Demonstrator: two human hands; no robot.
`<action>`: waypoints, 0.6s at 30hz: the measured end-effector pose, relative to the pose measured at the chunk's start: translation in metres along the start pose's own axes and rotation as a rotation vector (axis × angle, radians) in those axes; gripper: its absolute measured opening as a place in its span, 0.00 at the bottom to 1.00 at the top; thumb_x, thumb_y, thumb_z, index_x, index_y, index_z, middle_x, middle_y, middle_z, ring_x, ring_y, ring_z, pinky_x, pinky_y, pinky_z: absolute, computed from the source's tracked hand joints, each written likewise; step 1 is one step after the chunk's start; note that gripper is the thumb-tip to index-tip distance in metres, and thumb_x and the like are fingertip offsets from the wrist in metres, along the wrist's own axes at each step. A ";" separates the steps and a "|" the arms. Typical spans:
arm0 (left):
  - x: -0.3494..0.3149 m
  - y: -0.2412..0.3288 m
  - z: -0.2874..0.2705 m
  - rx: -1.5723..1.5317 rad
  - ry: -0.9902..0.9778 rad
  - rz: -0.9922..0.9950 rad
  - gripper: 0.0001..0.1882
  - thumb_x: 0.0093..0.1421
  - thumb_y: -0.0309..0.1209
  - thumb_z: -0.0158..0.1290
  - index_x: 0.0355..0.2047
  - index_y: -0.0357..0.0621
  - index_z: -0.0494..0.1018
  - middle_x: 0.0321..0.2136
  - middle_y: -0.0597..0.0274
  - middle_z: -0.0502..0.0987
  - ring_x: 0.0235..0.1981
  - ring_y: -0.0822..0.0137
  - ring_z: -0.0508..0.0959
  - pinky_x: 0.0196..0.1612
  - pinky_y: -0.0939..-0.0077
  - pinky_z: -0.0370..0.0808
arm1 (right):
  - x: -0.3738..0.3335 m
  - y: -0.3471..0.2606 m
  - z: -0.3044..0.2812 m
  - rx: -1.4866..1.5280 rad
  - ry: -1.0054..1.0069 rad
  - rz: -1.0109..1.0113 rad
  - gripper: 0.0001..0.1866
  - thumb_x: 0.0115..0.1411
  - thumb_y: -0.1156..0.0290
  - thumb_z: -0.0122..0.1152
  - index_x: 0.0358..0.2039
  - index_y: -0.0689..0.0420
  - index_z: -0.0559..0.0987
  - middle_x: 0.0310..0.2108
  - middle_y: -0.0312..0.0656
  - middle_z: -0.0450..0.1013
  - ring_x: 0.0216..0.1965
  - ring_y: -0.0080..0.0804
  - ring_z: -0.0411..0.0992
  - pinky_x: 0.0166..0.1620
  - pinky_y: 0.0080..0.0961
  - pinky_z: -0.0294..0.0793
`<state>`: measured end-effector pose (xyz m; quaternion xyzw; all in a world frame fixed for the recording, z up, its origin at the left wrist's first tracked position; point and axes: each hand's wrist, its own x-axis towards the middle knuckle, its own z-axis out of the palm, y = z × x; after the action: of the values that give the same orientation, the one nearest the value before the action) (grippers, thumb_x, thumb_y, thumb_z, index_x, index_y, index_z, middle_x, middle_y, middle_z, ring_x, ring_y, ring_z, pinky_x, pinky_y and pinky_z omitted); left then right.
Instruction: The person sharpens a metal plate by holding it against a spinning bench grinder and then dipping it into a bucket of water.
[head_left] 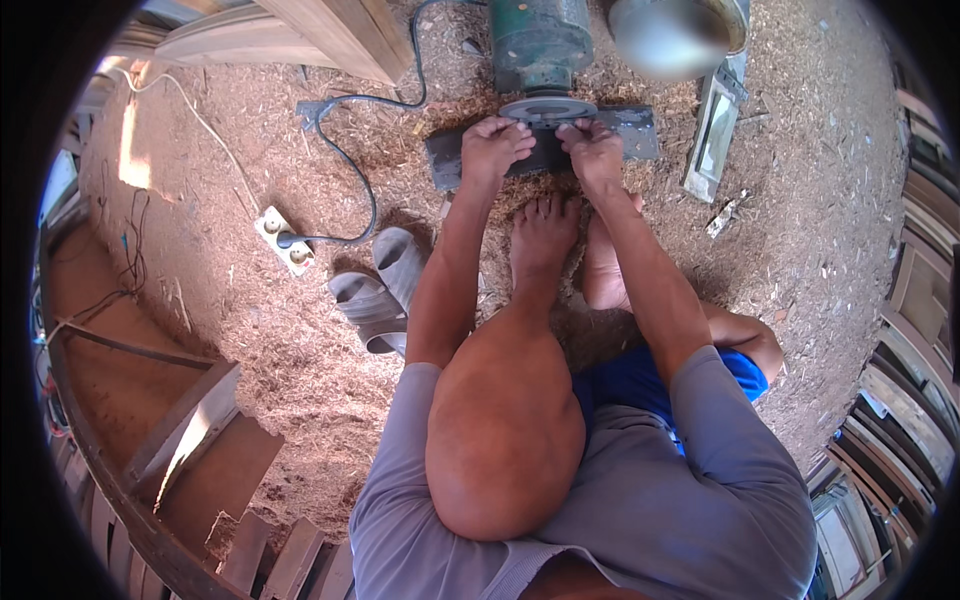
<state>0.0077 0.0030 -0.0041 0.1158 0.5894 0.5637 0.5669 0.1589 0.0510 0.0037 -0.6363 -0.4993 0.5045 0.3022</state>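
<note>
A green bench grinder (pixel 540 45) stands ahead of me, its grey disc-shaped grinding wheel (pixel 548 107) on the side toward me. My left hand (pixel 490 152) is at the wheel's left front edge, with thumb and fingers pinched together. Opposite it, my right hand (pixel 594 152) pinches at the right front edge. Whatever lies between the fingertips is too small and dark to make out. Beneath both hands runs a dark flat base (pixel 638 132), partly covered by them. From the frame I cannot tell whether the wheel is spinning.
A round metal bowl (pixel 738 25) stands right of the grinder, beside a long metal piece (pixel 708 140). On the left are a power strip (pixel 285 240) with a dark cable, and grey sandals (pixel 372 300). Wooden beams (pixel 340 35) rise at the upper left; shavings cover the ground.
</note>
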 end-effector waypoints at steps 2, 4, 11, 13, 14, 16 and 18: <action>0.000 0.000 -0.002 0.011 -0.006 0.004 0.07 0.57 0.22 0.55 0.35 0.32 0.71 0.28 0.52 0.78 0.27 0.64 0.81 0.26 0.78 0.79 | -0.003 -0.002 0.002 0.060 -0.002 0.007 0.12 0.50 0.73 0.67 0.33 0.64 0.77 0.22 0.42 0.77 0.23 0.23 0.74 0.28 0.19 0.71; 0.000 0.000 -0.002 0.026 -0.015 0.011 0.07 0.57 0.22 0.54 0.35 0.32 0.71 0.29 0.51 0.78 0.27 0.65 0.82 0.27 0.78 0.79 | -0.004 -0.004 0.001 0.090 0.001 0.026 0.09 0.52 0.75 0.65 0.31 0.65 0.76 0.24 0.42 0.77 0.24 0.23 0.74 0.29 0.18 0.71; 0.003 -0.002 0.001 0.104 -0.023 0.014 0.07 0.58 0.24 0.55 0.35 0.34 0.72 0.31 0.50 0.79 0.29 0.62 0.82 0.29 0.76 0.80 | -0.003 -0.003 0.000 0.183 0.028 0.053 0.10 0.51 0.75 0.67 0.33 0.64 0.77 0.22 0.41 0.77 0.22 0.22 0.74 0.26 0.18 0.71; 0.003 -0.002 0.002 0.113 -0.024 0.018 0.06 0.58 0.24 0.56 0.35 0.34 0.72 0.31 0.50 0.79 0.29 0.62 0.82 0.29 0.76 0.80 | -0.003 -0.002 0.000 0.178 0.035 0.055 0.10 0.51 0.75 0.67 0.33 0.64 0.77 0.22 0.41 0.77 0.22 0.22 0.74 0.26 0.18 0.71; 0.003 -0.001 0.003 0.120 -0.024 0.018 0.06 0.58 0.24 0.56 0.34 0.34 0.72 0.31 0.50 0.79 0.28 0.62 0.82 0.29 0.76 0.80 | -0.003 -0.002 0.000 0.173 0.040 0.057 0.10 0.51 0.75 0.67 0.33 0.64 0.77 0.22 0.41 0.77 0.22 0.22 0.74 0.26 0.18 0.71; 0.002 0.000 0.003 0.109 -0.019 0.019 0.06 0.58 0.23 0.55 0.34 0.33 0.72 0.30 0.51 0.79 0.28 0.63 0.82 0.28 0.77 0.79 | -0.003 -0.002 0.001 0.137 0.040 0.049 0.10 0.51 0.75 0.67 0.33 0.64 0.78 0.22 0.41 0.77 0.22 0.22 0.74 0.26 0.18 0.70; 0.002 0.000 0.002 0.069 -0.010 0.019 0.05 0.58 0.22 0.53 0.33 0.32 0.71 0.28 0.52 0.78 0.26 0.65 0.81 0.26 0.79 0.79 | -0.004 -0.003 0.003 0.128 0.040 0.046 0.09 0.50 0.75 0.67 0.32 0.63 0.78 0.22 0.41 0.77 0.22 0.22 0.74 0.26 0.18 0.70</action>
<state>0.0084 0.0050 -0.0045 0.1439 0.6044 0.5479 0.5602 0.1556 0.0474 0.0068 -0.6369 -0.4452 0.5293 0.3406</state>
